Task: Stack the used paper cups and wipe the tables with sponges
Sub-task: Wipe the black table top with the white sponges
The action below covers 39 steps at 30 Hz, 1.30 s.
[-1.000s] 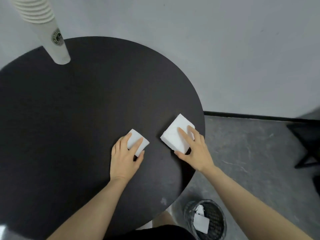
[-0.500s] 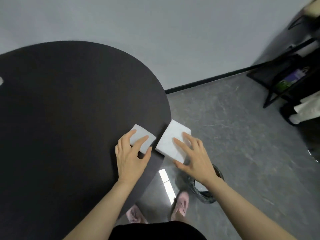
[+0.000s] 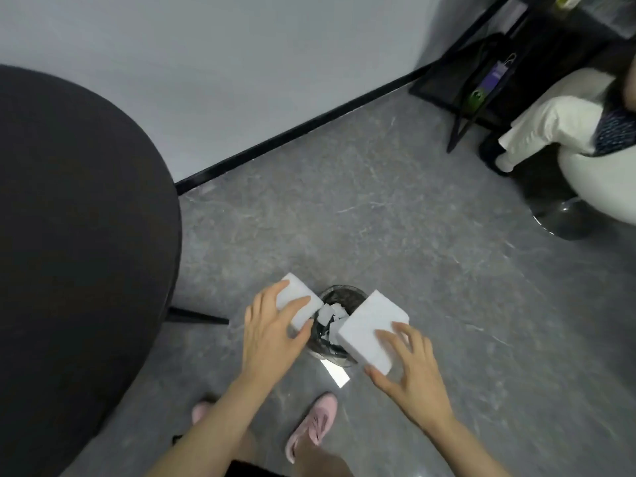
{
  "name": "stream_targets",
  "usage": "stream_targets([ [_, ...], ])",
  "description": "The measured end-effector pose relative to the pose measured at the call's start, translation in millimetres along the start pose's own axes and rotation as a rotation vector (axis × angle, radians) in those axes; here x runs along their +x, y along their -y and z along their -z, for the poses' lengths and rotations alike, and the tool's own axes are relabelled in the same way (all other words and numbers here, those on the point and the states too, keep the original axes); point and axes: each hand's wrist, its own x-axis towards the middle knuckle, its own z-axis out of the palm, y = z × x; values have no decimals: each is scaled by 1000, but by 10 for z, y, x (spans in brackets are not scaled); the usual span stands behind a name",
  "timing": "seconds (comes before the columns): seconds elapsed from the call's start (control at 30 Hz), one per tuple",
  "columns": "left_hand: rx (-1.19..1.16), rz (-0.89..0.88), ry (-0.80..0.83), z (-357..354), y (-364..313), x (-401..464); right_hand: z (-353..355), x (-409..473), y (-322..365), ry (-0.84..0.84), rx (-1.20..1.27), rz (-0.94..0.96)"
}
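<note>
A: Nearest, what do I have?
B: My left hand (image 3: 266, 333) grips the smaller sponge (image 3: 296, 307); my right hand (image 3: 411, 371) grips the larger sponge (image 3: 370, 330). Both are held above the waste bin (image 3: 339, 297), hiding most of it.
A: Further out?
B: Round black table (image 3: 79, 235) at left, cropped; no cups visible.

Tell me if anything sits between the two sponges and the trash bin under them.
Nothing visible does. The left hand holds the smaller sponge and the right hand the larger sponge, both over the open trash bin, whose mouth shows only white scraps inside.
</note>
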Motion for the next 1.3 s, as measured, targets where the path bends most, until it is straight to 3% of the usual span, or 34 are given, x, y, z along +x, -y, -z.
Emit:
stream_targets([
  [0.23, 90, 70, 288, -1094, -86, 184, -374, 46, -973, 244, -98, -124],
  [0.53, 306, 99, 645, -2401, 558, 403, -1509, 838, -1744, 462, -109, -231],
  [0.93, 370, -118, 751, -3960, 1431, 588, -2913, 1438, -2570, 473, -161, -273],
  [1.3, 317, -187, 778, -4332, 1691, 505, -3248, 1396, -2685, 345, -38, -265],
])
